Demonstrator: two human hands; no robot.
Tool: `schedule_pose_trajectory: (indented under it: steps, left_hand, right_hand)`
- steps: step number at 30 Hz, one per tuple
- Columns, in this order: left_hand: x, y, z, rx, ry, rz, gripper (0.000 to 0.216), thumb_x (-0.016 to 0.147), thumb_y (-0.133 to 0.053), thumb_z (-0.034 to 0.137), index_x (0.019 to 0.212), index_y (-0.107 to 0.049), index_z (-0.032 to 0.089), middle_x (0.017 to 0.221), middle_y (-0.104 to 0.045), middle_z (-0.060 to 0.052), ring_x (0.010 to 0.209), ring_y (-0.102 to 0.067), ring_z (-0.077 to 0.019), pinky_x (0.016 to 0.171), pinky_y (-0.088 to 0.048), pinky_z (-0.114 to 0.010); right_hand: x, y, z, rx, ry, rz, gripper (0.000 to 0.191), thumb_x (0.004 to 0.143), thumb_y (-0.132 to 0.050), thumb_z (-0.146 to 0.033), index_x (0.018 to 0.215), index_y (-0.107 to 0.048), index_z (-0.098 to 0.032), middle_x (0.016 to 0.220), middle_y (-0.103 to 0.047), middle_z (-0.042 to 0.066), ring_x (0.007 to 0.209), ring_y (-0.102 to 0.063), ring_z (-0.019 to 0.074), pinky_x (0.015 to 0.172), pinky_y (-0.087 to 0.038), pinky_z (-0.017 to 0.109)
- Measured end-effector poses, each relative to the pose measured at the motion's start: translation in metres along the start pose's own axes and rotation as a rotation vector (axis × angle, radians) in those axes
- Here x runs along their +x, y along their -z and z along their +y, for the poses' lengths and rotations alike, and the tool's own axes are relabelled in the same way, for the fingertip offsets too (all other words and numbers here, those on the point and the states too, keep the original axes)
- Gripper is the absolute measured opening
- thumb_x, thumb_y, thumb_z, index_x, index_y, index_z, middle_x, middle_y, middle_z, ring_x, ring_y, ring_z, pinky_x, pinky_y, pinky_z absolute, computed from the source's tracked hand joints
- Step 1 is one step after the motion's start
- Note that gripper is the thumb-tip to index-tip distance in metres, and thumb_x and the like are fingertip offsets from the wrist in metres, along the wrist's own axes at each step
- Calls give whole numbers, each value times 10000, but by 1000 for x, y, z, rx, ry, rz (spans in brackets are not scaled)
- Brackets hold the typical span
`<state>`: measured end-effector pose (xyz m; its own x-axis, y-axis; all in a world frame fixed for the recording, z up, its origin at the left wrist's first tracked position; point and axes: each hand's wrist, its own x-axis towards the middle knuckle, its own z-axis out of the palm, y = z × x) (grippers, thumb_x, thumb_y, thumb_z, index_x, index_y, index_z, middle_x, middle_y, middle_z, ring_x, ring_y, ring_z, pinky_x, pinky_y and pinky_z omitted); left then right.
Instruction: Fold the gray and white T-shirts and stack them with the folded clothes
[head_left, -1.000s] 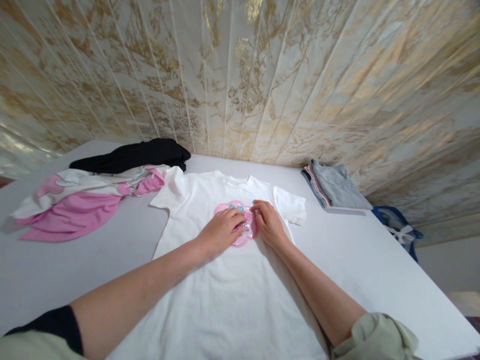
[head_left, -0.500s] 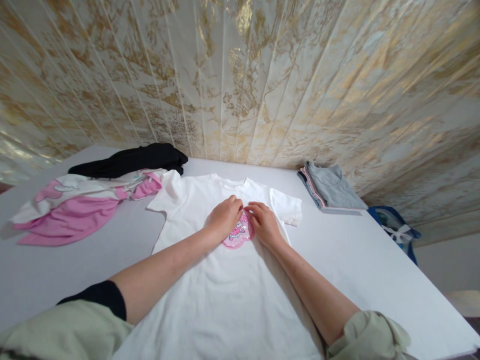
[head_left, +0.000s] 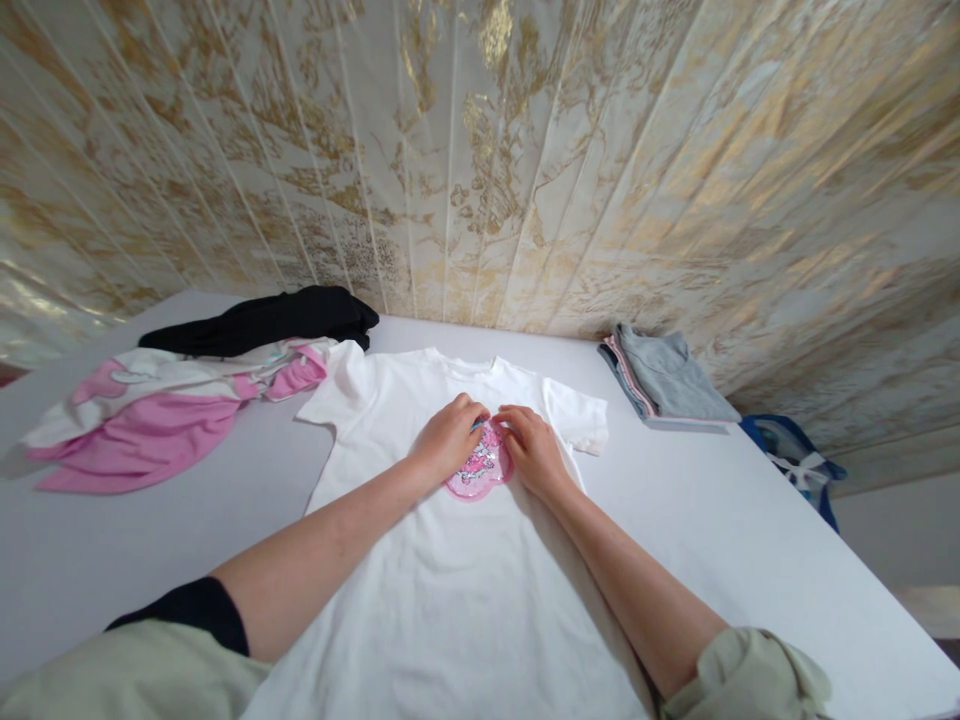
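A white T-shirt point(head_left: 450, 590) lies flat, front up, on the white table point(head_left: 750, 540), its collar towards the wall. On its chest is a pink sequinned patch point(head_left: 480, 470). My left hand point(head_left: 448, 440) rests on the left part of the patch, fingers curled and pressed onto the fabric. My right hand point(head_left: 531, 447) lies on the patch's right edge, fingers bent and pressing down. The fingertips of both hands nearly meet over the top of the patch. Neither hand lifts anything.
A pink and white garment point(head_left: 150, 405) lies crumpled at the left, with a black garment point(head_left: 277, 315) behind it. A folded grey garment point(head_left: 664, 375) sits at the back right. A blue bag point(head_left: 791, 450) is beyond the table's right edge. A gold-patterned wall stands behind.
My left hand slid up from the middle of the patch to its upper left edge. My right hand stayed nearly in place. The view shifted slightly.
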<state>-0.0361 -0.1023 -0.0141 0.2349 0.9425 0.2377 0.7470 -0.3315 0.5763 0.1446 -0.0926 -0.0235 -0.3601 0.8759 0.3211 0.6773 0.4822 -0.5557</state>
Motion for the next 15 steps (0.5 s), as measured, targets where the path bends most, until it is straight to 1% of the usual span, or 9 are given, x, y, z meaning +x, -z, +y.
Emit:
schedule_pose_trajectory:
  steps: [2, 5, 7, 10, 12, 15]
  left_hand:
    - [-1, 1, 0, -6, -10, -6, 217, 852, -525, 117, 1002, -629, 234, 1009, -562, -24, 940, -603, -178, 797, -474, -290]
    - [0, 1, 0, -21, -10, -10, 205, 847, -517, 111, 955, -639, 235, 987, -564, -22, 921, -604, -176, 787, -476, -290]
    - [0, 1, 0, -26, 3, -8, 198, 841, -522, 108, 936, -639, 237, 980, -567, -20, 916, -603, -175, 790, -478, -291]
    - [0, -1, 0, -20, 8, -9, 221, 844, -528, 116, 994, -639, 236, 1009, -574, -26, 949, -604, -179, 812, -481, -292]
    - [0, -1, 0, -10, -5, -14, 250, 852, -523, 120, 1041, -640, 235, 1027, -576, -30, 974, -604, -181, 830, -480, -291]
    - [0, 0, 1, -4, -13, -14, 259, 853, -515, 116, 1043, -648, 232, 1028, -577, -31, 973, -608, -180, 826, -482, -289]
  right_hand:
    - [0, 0, 1, 0, 5, 0, 361, 821, -453, -95, 1070, -653, -263, 1214, -620, 51, 1131, -557, 205, 987, -416, 389]
    - [0, -1, 1, 32, 6, 10, 321, 806, -439, -94, 980, -658, -251, 1187, -631, 50, 1104, -570, 204, 975, -423, 385]
    - [-1, -1, 2, 71, -9, 46, 297, 784, -432, -88, 944, -630, -241, 1155, -642, 52, 1075, -578, 203, 958, -433, 386]
    - [-2, -1, 1, 98, -24, 83, 272, 765, -424, -85, 923, -588, -233, 1119, -649, 62, 1054, -579, 205, 942, -439, 388]
    - [-3, 0, -1, 90, -10, 76, 245, 757, -425, -83, 884, -574, -232, 1110, -645, 68, 1056, -574, 209, 939, -436, 389]
    - [-3, 1, -3, 71, 6, 65, 220, 750, -432, -83, 844, -565, -230, 1108, -639, 74, 1059, -568, 215, 937, -432, 392]
